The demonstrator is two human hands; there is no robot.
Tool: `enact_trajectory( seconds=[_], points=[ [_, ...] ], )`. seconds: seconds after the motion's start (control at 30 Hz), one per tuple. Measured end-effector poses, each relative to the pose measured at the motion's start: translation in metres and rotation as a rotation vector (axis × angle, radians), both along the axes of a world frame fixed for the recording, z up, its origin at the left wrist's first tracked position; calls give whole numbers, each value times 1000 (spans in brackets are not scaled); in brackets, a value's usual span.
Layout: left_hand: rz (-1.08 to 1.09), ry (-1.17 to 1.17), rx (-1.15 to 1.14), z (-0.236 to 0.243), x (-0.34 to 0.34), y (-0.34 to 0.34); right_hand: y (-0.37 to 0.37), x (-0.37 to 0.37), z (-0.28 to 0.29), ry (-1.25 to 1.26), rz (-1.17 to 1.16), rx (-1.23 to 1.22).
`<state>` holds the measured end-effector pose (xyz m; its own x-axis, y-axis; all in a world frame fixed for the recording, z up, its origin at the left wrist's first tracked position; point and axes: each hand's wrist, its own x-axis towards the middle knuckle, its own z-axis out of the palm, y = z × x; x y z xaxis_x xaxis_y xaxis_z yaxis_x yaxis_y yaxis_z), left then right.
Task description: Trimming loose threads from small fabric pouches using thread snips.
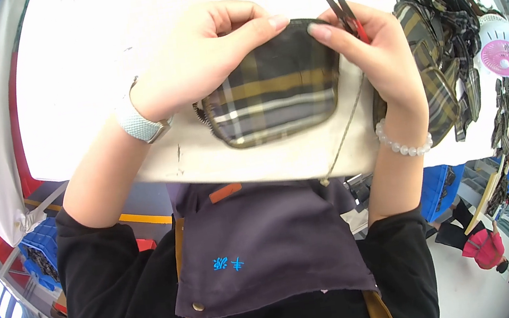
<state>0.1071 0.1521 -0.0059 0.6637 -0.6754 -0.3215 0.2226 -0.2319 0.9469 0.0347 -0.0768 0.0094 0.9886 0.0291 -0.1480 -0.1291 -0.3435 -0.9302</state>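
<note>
Plaid fabric in dark grey, mustard and white covers the flattish pouch (279,104) held over the near half of the white bench (76,73), roughly centred. Left hand (208,52) has thumb and index pinched on its far edge, and the right hand (382,52) pinches the far right corner, thumb on top. Looks to me like gripping it at two spots stops the thing flopping and leaves the striped side clear to see. Black snips with a bit of red (361,31) are tucked in the right hand too, blades apart and pointing far, probably so they're handy without poking the cloth.

More plaid pieces (441,86) are heaped along the right, maybe shoved there for elbow room, with a pink and white fan (502,55) just beyond.

Stuff I can't make out: the right hand's other fingers are mostly behind the pouch or the snips, the zip-like teeth (200,113) on the left side are partly hidden, and no clue whether the bottom edge touches the bench. Also can't tell what that thin cord (352,117) running to the near edge belongs to. Heap's far end is cut off by the fisheye rim.
</note>
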Motion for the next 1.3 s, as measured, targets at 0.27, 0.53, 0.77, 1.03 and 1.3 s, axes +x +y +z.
enact_trajectory(
  seconds=[0.27, 0.53, 0.77, 1.03, 1.3],
  points=[
    [-115, 190, -163, -8, 1, 5, 0, -2, -7, 345, 18, 474],
    [-83, 220, -167, -9, -2, 5, 5, -5, -7, 339, -36, 360],
    [-119, 232, -143, -11, -3, 8, 8, -8, -7, 342, -81, 327],
    [-186, 237, -143, -9, -2, 10, 8, -10, -5, 420, -123, 399],
    [-170, 329, -208, -12, 0, 12, 7, -10, -6, 392, -102, 348]
  ],
)
